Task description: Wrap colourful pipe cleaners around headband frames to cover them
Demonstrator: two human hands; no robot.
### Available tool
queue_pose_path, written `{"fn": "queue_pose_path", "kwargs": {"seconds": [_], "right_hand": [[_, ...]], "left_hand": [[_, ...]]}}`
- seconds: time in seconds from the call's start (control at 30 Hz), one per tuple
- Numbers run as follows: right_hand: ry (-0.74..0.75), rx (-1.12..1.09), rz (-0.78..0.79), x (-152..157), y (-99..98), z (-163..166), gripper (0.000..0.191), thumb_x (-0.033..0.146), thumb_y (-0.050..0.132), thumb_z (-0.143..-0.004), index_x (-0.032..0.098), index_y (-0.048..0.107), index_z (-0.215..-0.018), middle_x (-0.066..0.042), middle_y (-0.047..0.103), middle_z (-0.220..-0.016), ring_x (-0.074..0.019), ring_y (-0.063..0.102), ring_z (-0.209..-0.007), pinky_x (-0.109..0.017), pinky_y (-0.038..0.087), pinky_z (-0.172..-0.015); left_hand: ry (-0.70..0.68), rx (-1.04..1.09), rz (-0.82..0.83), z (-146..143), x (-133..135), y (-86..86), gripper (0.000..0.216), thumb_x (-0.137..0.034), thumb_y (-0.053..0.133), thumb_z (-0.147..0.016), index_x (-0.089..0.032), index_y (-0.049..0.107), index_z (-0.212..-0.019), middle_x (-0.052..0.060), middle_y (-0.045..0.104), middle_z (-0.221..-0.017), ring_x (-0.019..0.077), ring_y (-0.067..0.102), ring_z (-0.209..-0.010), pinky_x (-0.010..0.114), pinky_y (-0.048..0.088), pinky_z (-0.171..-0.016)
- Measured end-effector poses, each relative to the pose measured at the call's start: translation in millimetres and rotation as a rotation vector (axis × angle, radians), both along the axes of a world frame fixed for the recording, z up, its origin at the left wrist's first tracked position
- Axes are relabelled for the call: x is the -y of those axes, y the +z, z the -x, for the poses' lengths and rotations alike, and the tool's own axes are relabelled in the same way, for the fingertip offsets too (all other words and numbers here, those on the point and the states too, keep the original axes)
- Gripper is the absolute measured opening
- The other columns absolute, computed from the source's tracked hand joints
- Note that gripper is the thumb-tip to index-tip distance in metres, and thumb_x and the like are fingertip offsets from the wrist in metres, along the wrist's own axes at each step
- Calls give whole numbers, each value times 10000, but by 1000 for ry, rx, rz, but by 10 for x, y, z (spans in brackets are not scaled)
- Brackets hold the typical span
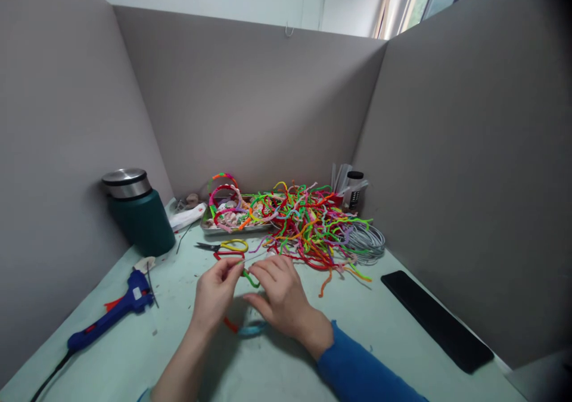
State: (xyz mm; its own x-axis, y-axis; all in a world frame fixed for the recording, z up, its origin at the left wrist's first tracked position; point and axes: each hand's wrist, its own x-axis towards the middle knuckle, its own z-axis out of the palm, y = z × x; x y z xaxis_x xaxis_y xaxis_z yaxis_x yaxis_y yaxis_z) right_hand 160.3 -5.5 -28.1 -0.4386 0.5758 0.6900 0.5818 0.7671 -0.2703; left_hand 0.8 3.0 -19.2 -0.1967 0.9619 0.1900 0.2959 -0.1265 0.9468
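Left hand (218, 289) pinches a thin wire (254, 258), right hand (280, 292) curls close, its grip unclear | one orange-and-blue fuzzy piece (251, 330) below them | one pair of scissors (217, 248) beyond | one metal tray (241, 231), holding at least two fuzzy hoops (226, 175) | one bottle (143, 220), one glue gun (118, 312), left

Fuzzy pipe cleaners (308, 226) are bristling on the far side while the left flask (143, 223) is showing a shiny metal lid (127, 175).

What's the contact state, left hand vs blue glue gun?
Apart: the head view shows bare tabletop plainly separating the left hand from the blue glue gun.
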Motion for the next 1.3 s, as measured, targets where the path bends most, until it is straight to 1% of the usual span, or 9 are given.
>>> {"fn": "queue_pose_path", "kwargs": {"seconds": [0.13, 0.2, 0.37, 0.5, 0.6, 0.73, 0.97, 1.1, 1.3], "right_hand": [[-97, 104, -21, -31, -74, 49, 107, 284, 552, -843, 186, 595, -847, -54, 595, -752, -216, 475, -804, -442, 328, -895], [-134, 108, -54, -43, -86, 32, 145, 237, 491, -871, 189, 581, -768, -37, 568, -688, -196, 466, -759, -458, 287, -946], [-150, 91, -100, -28, -44, -4, 152, 220, 461, -882, 187, 608, -859, -36, 552, -683, -191, 463, -749, -469, 251, -980], [-119, 81, -175, -29, -20, -27, 183, 218, 470, -884, 179, 625, -972, -47, 553, -707, -193, 458, -732, -398, 355, -820], [-109, 40, -203, -46, -19, -67, 186, 217, 475, -890, 168, 640, -960, -50, 546, -683, -180, 458, -678, -311, 352, -639], [-71, -105, -122, -81, -3, -133, 169, 217, 499, -883, 175, 652, -941, -52, 566, -700, -172, 487, -684, -295, 350, -618], [71, -470, 320, -177, 64, -171, 100, 225, 584, -829, 184, 674, -817, -25, 635, -740, -147, 555, -718, -271, 404, -705], [135, -667, 645, -230, 54, -191, 111, 265, 633, -766, 167, 674, -802, -13, 620, -725, -129, 527, -670, -233, 393, -609], [341, -752, 1220, -266, 37, -247, 125, 262, 657, -684, 141, 626, -689, 76, 363, -472, -49, 232, -415, -191, 154, -391]], "left_hand": [[-65, 92, 56, -19, 6, 19, 385, -453, 629, -680, -133, 650, -893, 48, 701, -775, 148, 601, -622, 229, 438, -543], [-92, 152, 67, -33, 11, 36, 410, -446, 641, -667, -128, 639, -928, 41, 693, -747, 124, 575, -557, 223, 422, -514], [-91, 192, 48, -54, 5, 29, 409, -437, 628, -684, -125, 601, -947, 47, 677, -755, 138, 589, -596, 242, 436, -552], [-105, 83, 14, -41, -10, -22, 324, -408, 606, -715, -137, 597, -892, 53, 677, -776, 174, 615, -723, 272, 455, -655], [-183, 20, 3, -28, -2, -31, 253, -371, 584, -740, -149, 596, -861, 50, 681, -775, 177, 618, -748, 278, 453, -696], [-285, -76, 40, -23, 36, 10, 206, -341, 543, -773, -159, 607, -845, 47, 685, -756, 174, 613, -723, 269, 440, -671], [-452, -119, 95, -32, 92, 75, 182, -316, 528, -791, -155, 587, -853, 22, 636, -708, 139, 535, -657, 235, 385, -606], [-504, -35, 109, -34, 135, 116, 164, -310, 529, -795, -153, 557, -829, -33, 500, -621, 96, 425, -587, 206, 329, -548], [-591, 28, 133, -35, 181, 166, 208, -355, 550, -788, -148, 533, -808, -61, 377, -596, 73, 314, -544, 190, 250, -490]]}}
